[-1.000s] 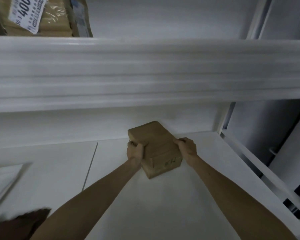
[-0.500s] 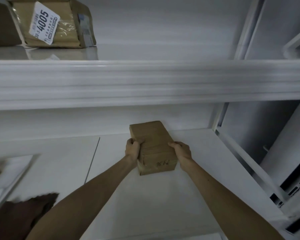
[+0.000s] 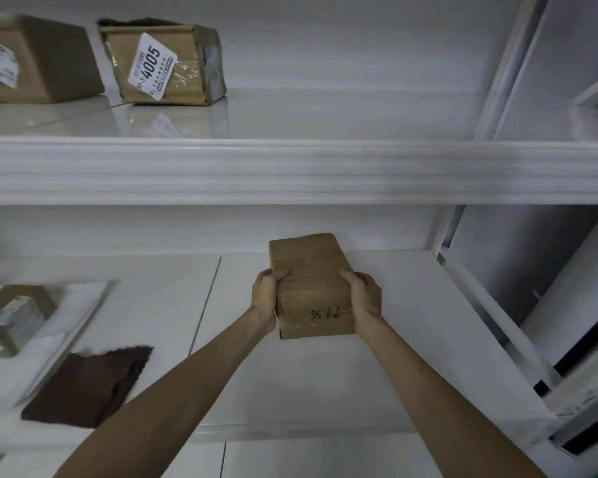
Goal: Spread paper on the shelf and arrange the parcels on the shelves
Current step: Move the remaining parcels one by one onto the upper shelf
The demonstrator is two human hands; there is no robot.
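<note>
A small brown cardboard parcel (image 3: pixel 309 274) with handwritten digits on its near face sits on the white paper-covered lower shelf (image 3: pixel 411 339), its far end close to the back wall. My left hand (image 3: pixel 266 295) grips its left side and my right hand (image 3: pixel 362 295) grips its right side, fingers curled over the top edges. On the upper shelf (image 3: pixel 325 167) stand two parcels: one with a "4005" label (image 3: pixel 168 63) and another (image 3: pixel 38 60) at the far left.
A dark brown cloth (image 3: pixel 90 388) lies on the lower shelf's left front. Behind it a white sheet (image 3: pixel 63 329) carries a taped parcel (image 3: pixel 11 319). A seam (image 3: pixel 206 305) divides the shelf paper. White uprights (image 3: pixel 504 63) bound the shelf at right.
The parcel has turned square to the shelf and sits lower in the view. My view has tilted up, revealing the upper shelf's parcels and the cloth at left.
</note>
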